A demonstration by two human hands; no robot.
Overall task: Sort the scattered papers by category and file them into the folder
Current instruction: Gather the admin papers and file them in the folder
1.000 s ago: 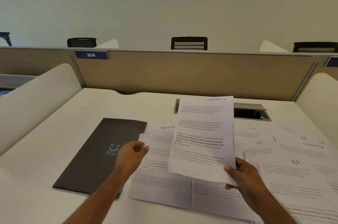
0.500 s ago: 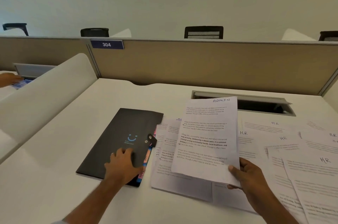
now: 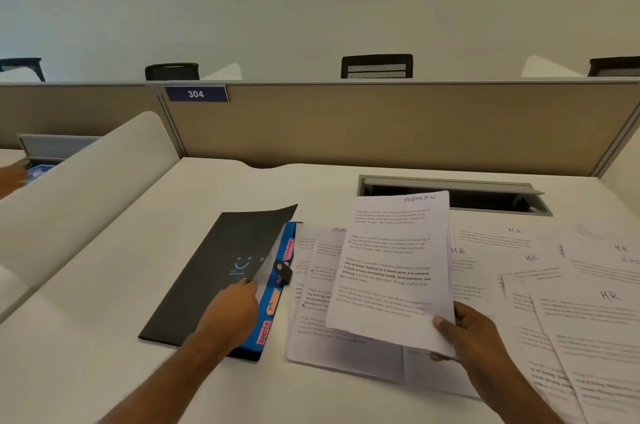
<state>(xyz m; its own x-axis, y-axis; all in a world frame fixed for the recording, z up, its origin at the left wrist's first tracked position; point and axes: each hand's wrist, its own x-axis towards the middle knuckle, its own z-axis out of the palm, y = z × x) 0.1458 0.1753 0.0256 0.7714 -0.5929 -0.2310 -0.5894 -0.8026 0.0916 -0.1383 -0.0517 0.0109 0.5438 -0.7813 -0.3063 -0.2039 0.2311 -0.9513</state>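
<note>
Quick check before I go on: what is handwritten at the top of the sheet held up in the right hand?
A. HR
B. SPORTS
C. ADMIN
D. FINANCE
C. The sheet pinched at its lower corner by the right hand reads ADMIN at its top right, while the left hand lifts the black folder cover.

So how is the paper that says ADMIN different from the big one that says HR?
The ADMIN paper is held up off the desk, pinched at its lower right corner by the right hand; the HR paper lies flat on the desk among other sheets, touched by nobody. ADMIN is written small at its top right corner; HR is written larger, nearer the sheet's middle. Both are white sheets with printed paragraphs and a handwritten label.
</note>
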